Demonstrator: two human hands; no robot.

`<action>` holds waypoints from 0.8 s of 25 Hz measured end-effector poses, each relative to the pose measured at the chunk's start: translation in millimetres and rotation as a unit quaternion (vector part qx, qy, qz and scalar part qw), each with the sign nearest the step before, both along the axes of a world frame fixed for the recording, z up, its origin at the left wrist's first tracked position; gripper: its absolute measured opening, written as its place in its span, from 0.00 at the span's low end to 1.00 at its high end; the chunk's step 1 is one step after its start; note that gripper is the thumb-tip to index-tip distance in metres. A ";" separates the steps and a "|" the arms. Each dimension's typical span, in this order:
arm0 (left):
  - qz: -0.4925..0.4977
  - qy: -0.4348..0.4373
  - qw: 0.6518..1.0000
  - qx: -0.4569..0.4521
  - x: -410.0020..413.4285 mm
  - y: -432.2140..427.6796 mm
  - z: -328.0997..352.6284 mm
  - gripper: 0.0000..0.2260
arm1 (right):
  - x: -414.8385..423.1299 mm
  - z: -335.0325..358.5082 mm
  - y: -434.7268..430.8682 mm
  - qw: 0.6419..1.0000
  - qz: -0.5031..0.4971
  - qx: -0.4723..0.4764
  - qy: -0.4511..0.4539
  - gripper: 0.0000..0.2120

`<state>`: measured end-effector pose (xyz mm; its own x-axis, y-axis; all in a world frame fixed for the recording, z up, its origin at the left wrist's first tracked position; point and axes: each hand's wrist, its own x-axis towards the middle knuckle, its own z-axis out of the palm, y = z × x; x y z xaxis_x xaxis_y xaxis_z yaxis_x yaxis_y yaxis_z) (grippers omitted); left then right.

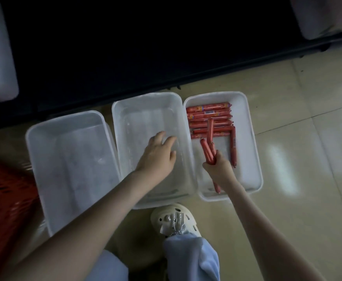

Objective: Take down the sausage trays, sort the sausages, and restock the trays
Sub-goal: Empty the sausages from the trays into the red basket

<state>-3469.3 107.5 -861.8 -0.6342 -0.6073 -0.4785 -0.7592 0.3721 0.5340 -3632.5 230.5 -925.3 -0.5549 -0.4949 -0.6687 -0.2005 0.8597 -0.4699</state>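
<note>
Three white plastic trays stand side by side on the floor. The left tray [36,159] and the middle tray [145,102] hold nothing. In the right tray [251,138] several red sausages [208,114] lie stacked in a row at the far end, with a few loose ones [233,147] lying crosswise. My right hand [219,168] grips a small bundle of sausages [207,152] over the right tray. My left hand [159,153] hovers palm down inside the middle tray, fingers relaxed and holding nothing.
A dark shelf base [125,57] runs across the top behind the trays. A red plastic basket [1,191] sits at the left edge. My white clog [173,220] stands just below the middle tray. Beige floor tiles [308,138] lie to the right.
</note>
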 end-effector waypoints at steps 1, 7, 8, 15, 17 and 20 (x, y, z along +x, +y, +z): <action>0.031 0.021 0.998 0.052 -5.8 2.4 10.9 0.19 | 1.0 27.5 1.9 0.998 -0.022 -0.032 -0.055 0.06; 0.266 0.235 0.831 0.429 -12.1 19.8 126.5 0.08 | 36.5 192.9 -2.7 0.940 0.048 -0.162 -0.296 0.05; 0.285 0.264 0.820 0.419 -2.5 20.5 151.1 0.09 | 44.5 217.1 -6.1 0.933 0.054 -0.175 -0.310 0.06; 0.339 0.320 0.827 0.315 110.5 19.6 276.6 0.08 | 127.2 350.5 -31.9 0.885 0.004 -0.299 -0.356 0.06; 0.334 0.316 0.833 0.308 149.4 26.7 297.8 0.06 | 164.3 374.4 -39.0 0.875 0.000 -0.302 -0.378 0.08; 0.360 0.336 0.821 0.290 218.4 38.5 319.2 0.05 | 232.0 394.0 -44.9 0.864 0.029 -0.288 -0.413 0.08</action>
